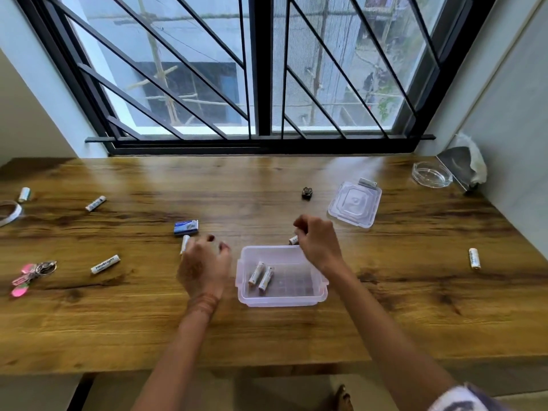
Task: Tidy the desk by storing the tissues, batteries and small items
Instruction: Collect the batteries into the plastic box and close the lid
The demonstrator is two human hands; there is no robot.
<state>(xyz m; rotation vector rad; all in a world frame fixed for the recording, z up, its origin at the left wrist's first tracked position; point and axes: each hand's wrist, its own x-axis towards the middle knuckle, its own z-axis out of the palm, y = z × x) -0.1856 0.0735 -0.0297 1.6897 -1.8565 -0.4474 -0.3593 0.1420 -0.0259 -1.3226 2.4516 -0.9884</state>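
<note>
Wooden desk point(267, 330), clear plastic container point(311, 295) open at centre with two batteries lying inside, long axes running near-to-far. Right hand point(318, 243) pinches a battery point(293, 240) over the container's far rim, tip pointing left; drop is straight down. Left hand point(204, 262), fingers spread and empty, hovers just right of a loose battery point(184, 244) lying near-to-far.

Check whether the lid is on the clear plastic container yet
No, the lid lies flat on the desk, apart from the open container holding two batteries.
</note>
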